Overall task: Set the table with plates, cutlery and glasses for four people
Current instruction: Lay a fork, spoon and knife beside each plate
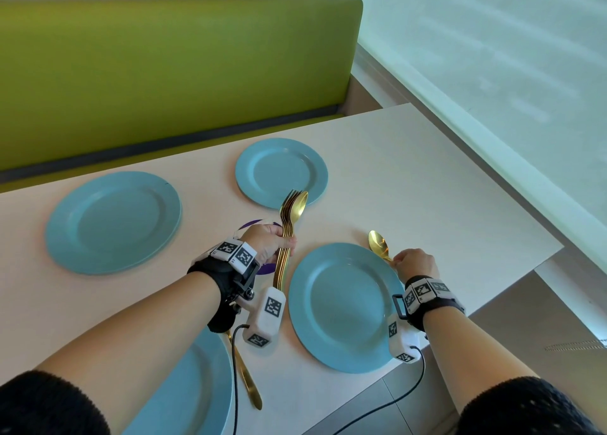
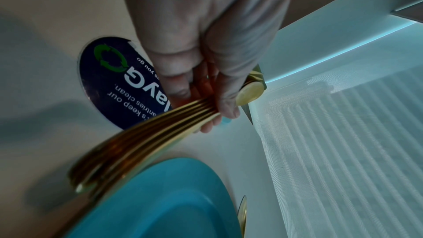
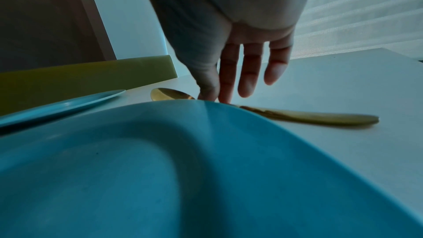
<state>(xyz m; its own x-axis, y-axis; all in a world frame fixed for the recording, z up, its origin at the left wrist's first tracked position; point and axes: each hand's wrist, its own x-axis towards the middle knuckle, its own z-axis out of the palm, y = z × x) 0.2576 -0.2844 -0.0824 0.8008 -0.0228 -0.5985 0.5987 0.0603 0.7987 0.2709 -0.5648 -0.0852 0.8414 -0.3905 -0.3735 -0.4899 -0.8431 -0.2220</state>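
- Head view: four blue plates lie on a white table (image 1: pixel 410 158), two far and two near; the near-left plate (image 1: pixel 197 401) is cut off by the frame edge.
- The left hand (image 1: pixel 267 242) is closed in a fist round a bundle of gold cutlery (image 1: pixel 289 234), fork tines and a spoon bowl pointing up and away, handles hanging down toward the wrist.
- That bundle is lifted above the table, between the near-right plate (image 1: pixel 345 306) and a round purple sticker (image 1: pixel 262 268) under the hand.
- Left wrist view: fingers and thumb wrap the stacked handles; the sticker bears a green recycling mark and white lettering.
- The right hand (image 1: pixel 415 263) reaches down to a single gold spoon (image 1: pixel 379 244) lying on the table just beside the right rim of the near-right plate, bowl pointing away.
- Right wrist view: the fingers (image 3: pixel 249 75) hang nearly straight, thumb and forefinger tips down at the spoon's neck; the plate rim hides whether they pinch it.
- Another gold handle (image 1: pixel 249 385) lies on the table beside the near-left plate.
- A green bench back (image 1: pixel 164 73) stands beyond the table.
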